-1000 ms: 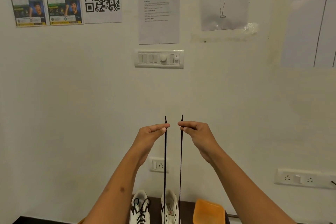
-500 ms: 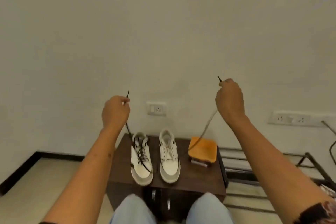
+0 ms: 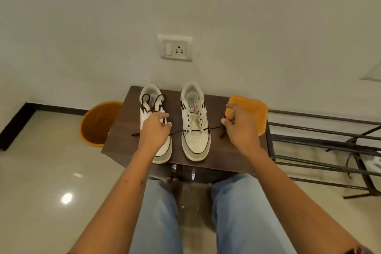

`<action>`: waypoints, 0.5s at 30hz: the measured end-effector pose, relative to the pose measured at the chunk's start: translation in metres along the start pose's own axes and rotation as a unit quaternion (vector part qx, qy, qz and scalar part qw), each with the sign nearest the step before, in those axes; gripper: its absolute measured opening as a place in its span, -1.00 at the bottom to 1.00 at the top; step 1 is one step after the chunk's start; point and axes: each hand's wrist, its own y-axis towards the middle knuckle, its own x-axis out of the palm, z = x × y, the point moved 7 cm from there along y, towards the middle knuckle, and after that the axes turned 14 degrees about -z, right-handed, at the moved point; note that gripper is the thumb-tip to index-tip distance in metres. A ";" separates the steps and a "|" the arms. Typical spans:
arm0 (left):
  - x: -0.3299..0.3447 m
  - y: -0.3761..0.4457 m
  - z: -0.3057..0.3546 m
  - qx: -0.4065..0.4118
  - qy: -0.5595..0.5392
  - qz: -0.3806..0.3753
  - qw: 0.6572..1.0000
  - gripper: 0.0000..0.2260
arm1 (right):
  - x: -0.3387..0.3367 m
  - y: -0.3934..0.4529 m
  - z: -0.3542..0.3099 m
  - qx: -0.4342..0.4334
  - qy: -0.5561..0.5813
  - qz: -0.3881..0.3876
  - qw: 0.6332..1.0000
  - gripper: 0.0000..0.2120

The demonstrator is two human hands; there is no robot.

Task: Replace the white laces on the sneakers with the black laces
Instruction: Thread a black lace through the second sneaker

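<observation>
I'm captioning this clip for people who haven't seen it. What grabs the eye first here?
Two white sneakers on a dark brown wooden table: the left sneaker already carries black laces, while the right sneaker has one thin black lace threaded only through its lowest eyelets. The left hand and right hand each hold one end of it, stretched sideways. An orange cloth lies at the table's right.
</observation>
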 end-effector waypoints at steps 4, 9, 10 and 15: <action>0.037 0.030 -0.024 -0.030 0.018 -0.034 0.999 -0.63 | 0.039 0.021 0.028 0.029 0.040 -0.013 0.999 -0.81; 0.065 0.045 -0.026 -0.006 0.034 0.023 0.999 -0.85 | 0.076 0.039 0.046 0.034 0.059 -0.006 0.998 -0.92; 0.071 0.046 -0.026 -0.014 0.023 0.022 0.999 -0.85 | 0.082 0.040 0.047 0.035 0.073 -0.006 0.997 -0.90; 0.085 0.057 -0.025 -0.040 0.055 0.059 0.996 -0.71 | 0.104 0.046 0.048 0.022 0.085 0.008 0.996 -0.90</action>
